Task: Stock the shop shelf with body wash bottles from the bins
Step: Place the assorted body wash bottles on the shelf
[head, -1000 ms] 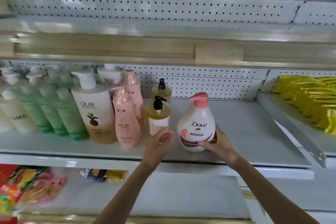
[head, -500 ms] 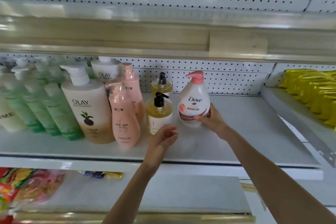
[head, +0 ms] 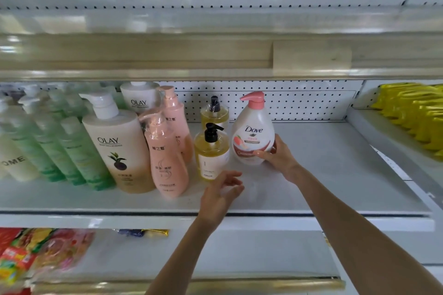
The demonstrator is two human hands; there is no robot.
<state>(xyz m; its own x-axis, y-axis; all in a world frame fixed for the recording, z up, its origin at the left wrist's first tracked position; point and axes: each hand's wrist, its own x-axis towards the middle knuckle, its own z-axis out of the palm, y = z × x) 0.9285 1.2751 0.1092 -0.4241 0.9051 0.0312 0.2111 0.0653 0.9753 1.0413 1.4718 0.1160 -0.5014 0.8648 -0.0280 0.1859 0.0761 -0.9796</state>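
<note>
A white Dove bottle [head: 253,132] with a pink pump stands upright on the white shelf [head: 323,175], next to two yellow pump bottles [head: 211,151]. My right hand [head: 275,154] grips its lower right side, thumb across the front label. Hovering just above the shelf's front part, my left hand [head: 219,195] has loosely curled fingers and holds nothing. Further left stand pink bottles [head: 167,158], a large Olay bottle [head: 117,143] and green bottles [head: 60,146].
Yellow packs [head: 417,115] lie on the neighbouring shelf at the right, behind a raised divider. A pegboard back wall and a low upper shelf edge [head: 215,55] close in the space. Snack bags [head: 36,254] fill the lower shelf at left. No bins are in view.
My right hand has pushed the Dove bottle from the shelf's front edge back to beside the rear yellow bottle. My left hand has stayed near the front.
</note>
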